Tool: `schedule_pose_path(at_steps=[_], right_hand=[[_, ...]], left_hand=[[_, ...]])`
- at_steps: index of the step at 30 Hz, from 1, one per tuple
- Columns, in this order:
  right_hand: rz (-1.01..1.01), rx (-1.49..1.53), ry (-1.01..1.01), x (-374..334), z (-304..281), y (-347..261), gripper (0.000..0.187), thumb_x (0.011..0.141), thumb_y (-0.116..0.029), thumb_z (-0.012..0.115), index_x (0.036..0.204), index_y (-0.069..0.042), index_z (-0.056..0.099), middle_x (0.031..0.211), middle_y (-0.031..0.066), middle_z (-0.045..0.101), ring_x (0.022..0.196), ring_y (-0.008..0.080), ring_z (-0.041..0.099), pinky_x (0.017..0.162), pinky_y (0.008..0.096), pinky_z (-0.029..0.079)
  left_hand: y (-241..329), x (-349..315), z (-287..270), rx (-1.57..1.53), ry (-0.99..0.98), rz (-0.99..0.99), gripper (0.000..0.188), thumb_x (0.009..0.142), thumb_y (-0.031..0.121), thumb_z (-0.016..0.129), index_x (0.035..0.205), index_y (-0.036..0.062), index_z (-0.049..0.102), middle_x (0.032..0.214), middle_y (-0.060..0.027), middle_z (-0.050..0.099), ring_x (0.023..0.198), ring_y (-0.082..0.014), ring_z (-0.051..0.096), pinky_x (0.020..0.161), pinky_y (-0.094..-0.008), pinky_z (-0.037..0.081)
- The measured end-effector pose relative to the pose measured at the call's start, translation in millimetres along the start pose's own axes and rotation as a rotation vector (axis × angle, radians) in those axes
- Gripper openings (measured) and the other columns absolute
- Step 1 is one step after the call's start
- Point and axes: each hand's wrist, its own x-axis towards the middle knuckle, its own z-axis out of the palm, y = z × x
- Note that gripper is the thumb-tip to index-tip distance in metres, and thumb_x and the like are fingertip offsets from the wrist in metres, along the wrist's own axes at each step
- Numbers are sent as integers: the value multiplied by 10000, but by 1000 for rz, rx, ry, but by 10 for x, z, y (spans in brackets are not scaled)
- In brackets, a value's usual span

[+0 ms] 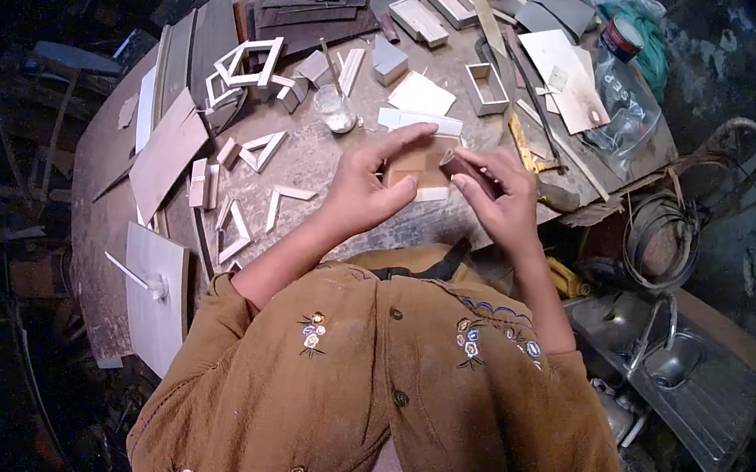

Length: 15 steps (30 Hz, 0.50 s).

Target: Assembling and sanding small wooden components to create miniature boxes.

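Observation:
Near the table's front edge, my left hand (372, 179) curves round a small brown wooden piece (417, 160), its thumb at the near side and its forefinger along the far side. Pale strips show at the piece's far and near edges; whether it is a box or a flat panel is hard to tell. My right hand (502, 193) grips a dark brown block that looks wrapped in sandpaper (475, 174), held just right of the wooden piece. A white paper-like sheet (423, 94) and a glass jar of white paste (335, 114) with a stick in it lie beyond my hands.
Small wooden frames (263, 150) are scattered to the left. Open wooden boxes (486, 89) and dark sheets (318, 7) fill the far side. A yellow-handled tool (525, 145) lies at right. A white board (154, 296) overhangs the left edge; a metal sink (675, 369) stands lower right.

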Motion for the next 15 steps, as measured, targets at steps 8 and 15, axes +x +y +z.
schedule_pose_path(at_steps=[8, 15], right_hand=[[-43, 45, -48, -76, 14, 55, 321, 761, -101, 751, 1075, -53, 701, 891, 123, 673, 805, 238, 647, 730, 323, 504], [-23, 19, -36, -142, 0, 62, 307, 757, -103, 755, 1054, -47, 703, 891, 122, 674, 812, 243, 653, 729, 321, 507]], left_hand=[[7, 3, 6, 347, -11, 226, 560, 725, 22, 592, 1275, 128, 596, 865, -142, 638, 790, -278, 661, 701, -353, 522], [72, 4, 58, 475, -29, 243, 590, 713, 41, 614, 1286, 177, 594, 811, -126, 602, 704, -274, 644, 636, -361, 529]])
